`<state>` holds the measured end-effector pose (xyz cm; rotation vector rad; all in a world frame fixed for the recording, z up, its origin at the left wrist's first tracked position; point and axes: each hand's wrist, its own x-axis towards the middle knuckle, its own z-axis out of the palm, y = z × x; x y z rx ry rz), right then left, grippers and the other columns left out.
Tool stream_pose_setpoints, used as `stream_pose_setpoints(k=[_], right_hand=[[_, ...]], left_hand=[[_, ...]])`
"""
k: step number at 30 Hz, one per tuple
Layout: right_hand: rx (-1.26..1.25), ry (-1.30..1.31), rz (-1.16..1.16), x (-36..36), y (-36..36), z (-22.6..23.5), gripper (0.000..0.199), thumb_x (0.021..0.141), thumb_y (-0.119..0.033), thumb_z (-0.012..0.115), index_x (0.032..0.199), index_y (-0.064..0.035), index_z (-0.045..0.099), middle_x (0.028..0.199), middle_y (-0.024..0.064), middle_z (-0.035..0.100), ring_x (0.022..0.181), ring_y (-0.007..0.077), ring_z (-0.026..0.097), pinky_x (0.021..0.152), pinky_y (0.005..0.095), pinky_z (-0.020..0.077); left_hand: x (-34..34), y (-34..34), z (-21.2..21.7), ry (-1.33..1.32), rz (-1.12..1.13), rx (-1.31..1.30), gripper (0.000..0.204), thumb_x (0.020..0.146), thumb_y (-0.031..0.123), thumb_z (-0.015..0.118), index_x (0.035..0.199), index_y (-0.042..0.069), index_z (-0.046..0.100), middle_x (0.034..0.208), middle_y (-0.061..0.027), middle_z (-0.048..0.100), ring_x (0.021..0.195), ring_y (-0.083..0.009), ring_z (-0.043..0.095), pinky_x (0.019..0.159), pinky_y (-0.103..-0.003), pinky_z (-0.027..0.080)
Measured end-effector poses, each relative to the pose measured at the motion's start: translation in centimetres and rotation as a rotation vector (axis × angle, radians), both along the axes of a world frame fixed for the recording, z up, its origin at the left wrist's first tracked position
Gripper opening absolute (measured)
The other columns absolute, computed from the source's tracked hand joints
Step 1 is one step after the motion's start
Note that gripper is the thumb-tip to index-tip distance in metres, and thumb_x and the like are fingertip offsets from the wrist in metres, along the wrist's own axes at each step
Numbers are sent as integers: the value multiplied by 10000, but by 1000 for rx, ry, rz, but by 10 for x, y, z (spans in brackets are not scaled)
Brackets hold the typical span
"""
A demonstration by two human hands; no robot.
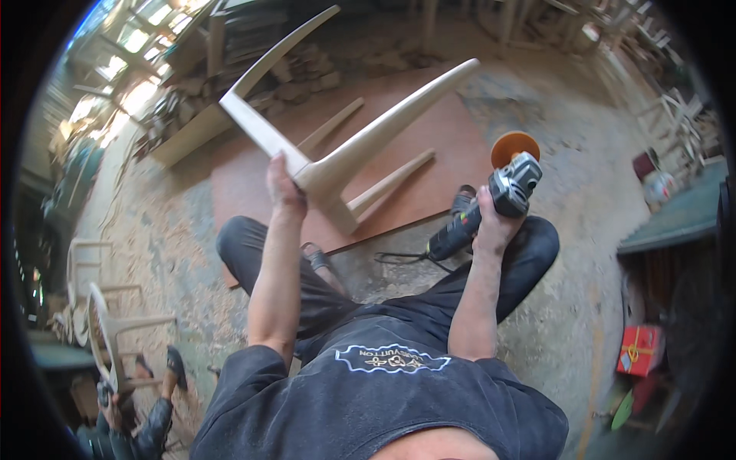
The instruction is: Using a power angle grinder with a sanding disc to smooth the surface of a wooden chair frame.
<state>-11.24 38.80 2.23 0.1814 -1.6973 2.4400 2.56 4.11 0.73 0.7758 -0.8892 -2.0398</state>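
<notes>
Knees apart for room; left hand clamped on chair frame, lifted for access; right hand wrapped round grinder, disc up, clear.

My left hand covers part of the chair frame at its joint. My right hand hides the grinder body's middle. The co-worker at lower left is cut off by the edge.

Left hand grips wooden chair frame; right hand holds angle grinder.
</notes>
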Motion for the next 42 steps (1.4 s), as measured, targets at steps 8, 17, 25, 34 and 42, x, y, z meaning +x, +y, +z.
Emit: stream_pose_setpoints(k=[8, 17, 25, 34, 42], right_hand=[[-106, 574, -428, -105, 37, 96, 759, 826, -34, 824, 1474, -86, 432, 1263, 90, 647, 1002, 188, 687, 857, 386, 609], [207, 982, -615, -179, 77, 227, 1048, 724, -233, 941, 1418, 23, 199, 1385, 223, 516, 1207, 260, 627, 1124, 376, 509], [786, 870, -385, -143, 101, 211, 868, 768, -232, 936, 1344, 31, 342, 1251, 130, 646, 1086, 184, 677, 941, 345, 557], [566, 215, 330, -37, 105, 108, 721, 787, -43, 883, 1354, -36, 439, 1209, 119, 689, 1095, 228, 701, 932, 358, 599], [660, -87, 578, 19, 35, 81, 721, 721, -141, 964, 1192, -56, 425, 1158, 98, 648, 1118, 191, 651, 970, 368, 559]], left_hand=[[34, -12, 2, 1, -175, -1, 424, 1018, 412, 565, 1176, 18, 572, 934, -114, 636, 806, -248, 668, 728, -394, 578], [36, -14, -3, -3, -173, -73, 464, 1025, 419, 561, 1229, 3, 539, 977, -124, 633, 829, -253, 676, 738, -400, 587], [49, -7, 12, -43, -162, -11, 568, 1011, 426, 571, 1381, 18, 434, 1028, -154, 625, 848, -283, 675, 758, -407, 597], [39, -21, 53, -253, -161, -371, 716, 987, 244, 598, 1581, 40, 255, 1414, -203, 511, 1188, -316, 621, 996, -430, 541], [33, -20, 63, -495, -132, -508, 729, 957, 212, 681, 1554, 80, 284, 1161, -142, 564, 908, -276, 664, 778, -412, 604]])
